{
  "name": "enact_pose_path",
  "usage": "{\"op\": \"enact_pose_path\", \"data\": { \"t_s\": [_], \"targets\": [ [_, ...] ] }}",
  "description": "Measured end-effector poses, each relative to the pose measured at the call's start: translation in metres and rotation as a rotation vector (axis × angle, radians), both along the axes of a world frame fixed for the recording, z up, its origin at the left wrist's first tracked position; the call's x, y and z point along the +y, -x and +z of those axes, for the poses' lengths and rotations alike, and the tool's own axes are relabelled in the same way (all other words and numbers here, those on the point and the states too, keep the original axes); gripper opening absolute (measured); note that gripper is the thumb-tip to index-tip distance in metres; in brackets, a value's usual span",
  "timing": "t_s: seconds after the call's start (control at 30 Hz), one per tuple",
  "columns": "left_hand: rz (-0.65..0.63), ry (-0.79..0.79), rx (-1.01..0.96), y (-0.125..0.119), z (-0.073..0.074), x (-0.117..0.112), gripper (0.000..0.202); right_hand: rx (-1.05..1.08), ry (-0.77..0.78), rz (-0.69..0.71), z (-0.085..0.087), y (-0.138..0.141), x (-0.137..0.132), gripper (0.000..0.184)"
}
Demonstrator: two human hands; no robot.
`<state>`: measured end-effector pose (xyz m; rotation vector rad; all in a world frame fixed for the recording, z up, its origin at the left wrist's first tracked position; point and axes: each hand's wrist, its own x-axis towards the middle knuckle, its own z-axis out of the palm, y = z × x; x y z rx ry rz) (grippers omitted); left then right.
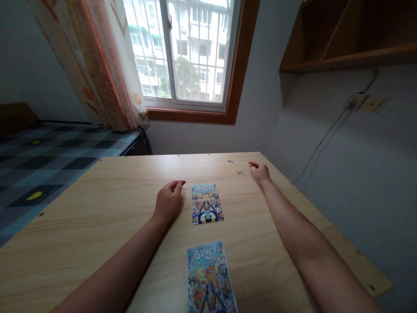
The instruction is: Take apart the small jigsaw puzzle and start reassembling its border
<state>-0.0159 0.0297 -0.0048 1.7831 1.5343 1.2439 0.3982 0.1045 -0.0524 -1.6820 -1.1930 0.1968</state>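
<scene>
A partly assembled jigsaw puzzle [208,213] lies flat on the table, with a gap showing table wood in its upper part. Just left of it rests my left hand [168,200], fingers curled and thumb against them; whatever may be inside is hidden. Farther away on the right, my right hand [259,171] is closed, its fingertips together and pointing left. It is beside a small cluster of loose puzzle pieces [240,173]; anything between the fingertips is too small to make out. A second cluster of puzzle pieces [230,161] lies farther back.
Nearest to me is a Bluey picture box or sheet [210,278], cut off by the lower frame edge. The wooden table [97,213] reaches toward a window [195,52]. A checked bed [65,161] stands left; a cable [321,141] hangs on the right wall.
</scene>
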Motion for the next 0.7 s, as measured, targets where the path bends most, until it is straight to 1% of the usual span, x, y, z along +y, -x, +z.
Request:
{"op": "enact_pose_path", "data": {
  "t_s": [0.17, 0.27, 0.5, 0.7],
  "targets": [
    [0.039, -0.004, -0.191, -0.004, -0.010, 0.004, 0.040, -0.010, 0.056, 0.002, 0.000, -0.005, -0.005, 0.039],
    [0.062, 0.001, -0.256, -0.006, -0.013, 0.006, 0.039, -0.018, 0.090, 0.006, 0.000, -0.009, -0.004, 0.039],
    [0.113, -0.023, -0.342, -0.007, -0.009, 0.003, 0.039, -0.052, 0.119, 0.012, 0.003, -0.006, -0.007, 0.036],
    [0.112, -0.027, -0.365, -0.006, -0.008, 0.005, 0.036, -0.082, 0.138, 0.008, 0.001, -0.006, -0.006, 0.039]
  ]
}}
